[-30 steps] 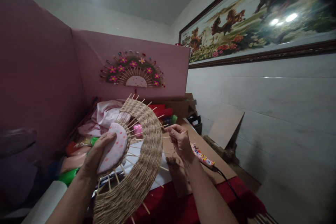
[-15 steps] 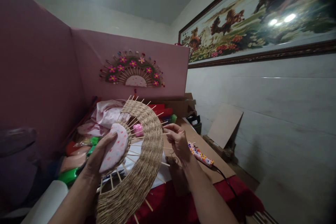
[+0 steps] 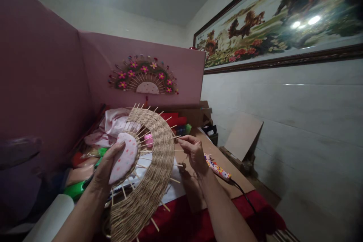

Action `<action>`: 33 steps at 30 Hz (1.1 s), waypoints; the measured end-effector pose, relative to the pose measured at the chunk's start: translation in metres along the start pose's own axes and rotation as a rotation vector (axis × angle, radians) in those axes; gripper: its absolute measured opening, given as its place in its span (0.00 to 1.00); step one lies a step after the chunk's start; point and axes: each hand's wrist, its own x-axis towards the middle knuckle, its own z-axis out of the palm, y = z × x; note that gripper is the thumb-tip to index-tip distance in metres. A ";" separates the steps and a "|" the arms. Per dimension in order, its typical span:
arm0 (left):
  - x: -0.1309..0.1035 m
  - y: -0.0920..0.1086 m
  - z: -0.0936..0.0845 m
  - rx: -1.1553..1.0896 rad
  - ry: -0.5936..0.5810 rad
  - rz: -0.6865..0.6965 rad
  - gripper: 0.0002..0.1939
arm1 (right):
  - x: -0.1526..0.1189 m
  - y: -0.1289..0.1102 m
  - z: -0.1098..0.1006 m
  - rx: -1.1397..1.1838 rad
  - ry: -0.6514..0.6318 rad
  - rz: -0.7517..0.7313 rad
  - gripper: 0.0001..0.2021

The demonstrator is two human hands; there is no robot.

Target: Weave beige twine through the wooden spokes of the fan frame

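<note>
Fingers of the left hand wrap around the pink spotted fabric centre of a half-round woven fan, thumb pressed across its face, holding the piece upright in front of the person. Fingertips of the right hand are pinched together just beside the fan's outer edge, closed on what looks like a thin strand of twine; the strand itself is too fine to follow clearly. Thin wooden sticks spread outward from the fabric centre like spokes, and a broad band of tan twine is woven through them in an arc, with the stick tips poking past the outer rim. Just beyond the right hand, a spotted glue gun lies on a brown cardboard sheet, its black cord trailing off toward the lower right. A red cloth covers the table under the forearms. Behind the fan sits a heap of pink fabric among green and red odds and ends. A finished fan with pink flowers hangs on the pink panel at the back. On the tiled wall to the right, a large framed picture of horses reflects two bright lights.
</note>
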 end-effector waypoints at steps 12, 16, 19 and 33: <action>0.013 0.001 -0.009 0.005 0.043 0.111 0.11 | -0.007 -0.008 0.001 -0.231 0.000 -0.176 0.07; 0.013 0.002 -0.007 0.009 0.044 0.167 0.11 | -0.010 -0.009 0.004 -0.297 -0.025 -0.230 0.07; 0.012 0.002 -0.005 -0.009 0.071 0.181 0.10 | -0.011 -0.009 0.006 -0.327 -0.076 -0.266 0.07; 0.006 0.001 0.002 -0.138 0.121 0.101 0.08 | -0.006 0.004 0.004 -0.120 -0.052 -0.117 0.03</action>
